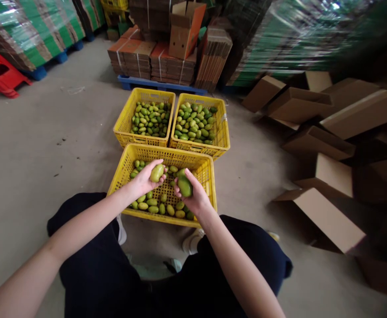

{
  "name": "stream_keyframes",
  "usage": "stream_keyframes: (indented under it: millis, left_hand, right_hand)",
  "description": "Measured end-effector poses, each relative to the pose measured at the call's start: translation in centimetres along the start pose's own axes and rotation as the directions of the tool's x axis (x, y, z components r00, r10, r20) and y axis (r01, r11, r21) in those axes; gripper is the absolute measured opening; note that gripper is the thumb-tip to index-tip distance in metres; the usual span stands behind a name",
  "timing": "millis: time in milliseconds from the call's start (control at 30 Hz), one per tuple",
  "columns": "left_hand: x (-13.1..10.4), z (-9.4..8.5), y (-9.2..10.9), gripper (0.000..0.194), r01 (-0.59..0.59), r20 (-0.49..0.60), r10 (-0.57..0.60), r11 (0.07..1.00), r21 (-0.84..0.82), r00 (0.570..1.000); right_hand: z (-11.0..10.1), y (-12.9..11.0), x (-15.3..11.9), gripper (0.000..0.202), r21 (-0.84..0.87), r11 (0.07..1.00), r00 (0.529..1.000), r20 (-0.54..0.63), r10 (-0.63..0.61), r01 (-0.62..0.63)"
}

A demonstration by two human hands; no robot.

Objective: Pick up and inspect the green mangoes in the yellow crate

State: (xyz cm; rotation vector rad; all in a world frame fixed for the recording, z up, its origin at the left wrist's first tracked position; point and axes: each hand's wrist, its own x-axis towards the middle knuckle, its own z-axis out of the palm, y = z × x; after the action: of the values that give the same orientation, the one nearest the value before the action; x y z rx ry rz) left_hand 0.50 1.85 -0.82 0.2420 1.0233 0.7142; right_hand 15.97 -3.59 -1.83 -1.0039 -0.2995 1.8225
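While left grip (147,177) cups 1 fruit (156,173), right grip (197,195) cups another (184,184).

Dark navy trousers (92,256), bare forearms (95,218), pale shoes (190,243)

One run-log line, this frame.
left hand: holds yellow-green fruit | right hand: holds green fruit | below: yellow crate, loose fruit inside
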Motion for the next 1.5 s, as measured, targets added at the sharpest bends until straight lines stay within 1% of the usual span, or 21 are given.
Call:
stream_keyframes:
  millis: [100, 167, 267, 333, 433, 533, 600, 667, 733, 800, 867, 933, 1033, 1100, 1167, 1233, 1267, 1367, 1433, 1500]
  left_hand:
    - [-0.1, -0.1, -0.2, 0.013, -0.03, -0.022, 0.032, 0.996, 0.088, 0.999]
    - [0.1, -0.2, -0.4, 0.013, -0.035, -0.034, 0.04, 0.991, 0.127, 0.999]
    - [0.8, -0.5, -0.9, 0.023, -0.057, -0.103, 0.075, 0.985, 0.161, 0.992]
    - [1.3, -0.6, -1.2, 0.03, -0.087, -0.122, 0.107, 0.983, 0.161, 0.987]
    - [1.4, -0.7, -1.3, 0.037, -0.093, -0.121, 0.107, 0.989, 0.113, 0.987]
    - [0.9, -0.5, -0.9, 0.037, -0.031, -0.103, 0.035, 0.998, 0.048, 0.994]
    - [0.6, -0.2, -0.7, 0.029, -0.016, -0.091, 0.019, 0.999, 0.033, 0.996]
    - [0.3, 0.0, -0.6, 0.017, -0.039, -0.102, 0.044, 0.998, 0.044, 0.994]
    - [0.2, 0.0, -0.6, 0.015, -0.044, -0.114, 0.05, 0.998, 0.05, 0.992]
    - [0.4, -0.2, -0.7, 0.018, -0.022, -0.12, 0.025, 0.999, 0.03, 0.992]
    - [0.8, -0.5, -0.8, 0.026, -0.007, -0.132, 0.006, 1.0, -0.001, 0.991]
    - [1.1, -1.0, -0.9, 0.036, -0.016, -0.152, 0.014, 1.0, -0.014, 0.988]
    - [1.4, -1.3, -1.0, 0.043, -0.025, -0.151, 0.021, 0.999, -0.026, 0.988]
    - [1.2, -1.2, -1.0, 0.04, -0.011, -0.112, 0.006, 0.999, -0.042, 0.994]
    - [1.0, -0.9, -0.9, 0.029, -0.011, -0.101, 0.007, 0.999, -0.039, 0.995]
    - [0.8, -0.6, -0.9, 0.021, -0.032, -0.132, 0.028, 0.999, -0.025, 0.991]
    - [0.8, -0.4, -0.8, 0.022, -0.051, -0.154, 0.046, 0.998, -0.029, 0.987]
    - [0.6, -0.2, -0.8, 0.024, -0.092, -0.191, 0.083, 0.995, -0.037, 0.978]
    - [0.4, -0.2, -0.9, 0.021, -0.115, -0.196, 0.115, 0.993, 0.008, 0.974]
    - [0.4, -0.3, -1.0, 0.019, -0.13, -0.185, 0.141, 0.989, 0.07, 0.972]
  right_hand:
    - [-0.1, 0.0, 0.2, 0.022, 0.066, 0.998, 1.0, -0.022, -0.014, 0.015]
    - [-0.2, -0.1, 0.4, 0.018, 0.096, 0.995, 0.996, -0.085, 0.002, 0.006]
    - [-0.3, 0.0, 1.0, 0.019, 0.11, 0.993, 0.978, -0.199, 0.066, -0.044]
    - [-0.4, 0.4, 1.5, 0.024, 0.096, 0.994, 0.971, -0.227, 0.08, -0.06]
    - [-0.6, 1.0, 2.1, 0.027, 0.077, 0.996, 0.973, -0.222, 0.066, -0.05]
    - [-0.8, 1.4, 2.3, 0.022, 0.073, 0.997, 0.983, -0.175, 0.05, -0.038]
    - [-0.8, 1.5, 2.2, 0.016, 0.053, 0.998, 0.99, -0.137, 0.029, -0.022]
    - [-0.7, 1.5, 2.0, 0.013, 0.025, 1.0, 0.993, -0.121, -0.01, 0.013]
    - [-0.6, 1.5, 1.9, 0.014, 0.011, 0.999, 0.992, -0.114, -0.044, 0.045]
    - [-0.5, 1.4, 1.9, 0.015, 0.024, 0.999, 0.994, -0.11, -0.022, 0.025]
    - [-0.6, 1.4, 2.0, 0.017, 0.047, 0.998, 0.992, -0.12, 0.037, -0.032]
    - [-0.7, 1.4, 2.2, 0.022, 0.061, 0.995, 0.987, -0.131, 0.089, -0.081]
    - [-0.7, 1.5, 2.2, 0.027, 0.055, 0.992, 0.984, -0.128, 0.121, -0.115]
    - [-0.5, 1.6, 2.1, 0.026, 0.051, 0.996, 0.987, -0.141, 0.076, -0.07]
    - [-0.3, 1.5, 1.9, 0.023, 0.039, 0.999, 0.989, -0.147, -0.007, 0.013]
    - [0.0, 1.4, 1.6, 0.02, 0.024, 0.998, 0.99, -0.126, -0.061, 0.065]
    - [0.0, 1.4, 1.5, 0.02, 0.019, 0.997, 0.992, -0.111, -0.066, 0.069]
    - [-0.5, 1.4, 1.7, 0.02, 0.032, 0.999, 0.993, -0.111, -0.03, 0.034]
    - [-1.1, 1.5, 2.0, 0.022, 0.053, 0.998, 0.987, -0.159, 0.023, -0.014]
    - [-1.7, 1.7, 2.4, 0.024, 0.083, 0.995, 0.971, -0.229, 0.068, -0.05]
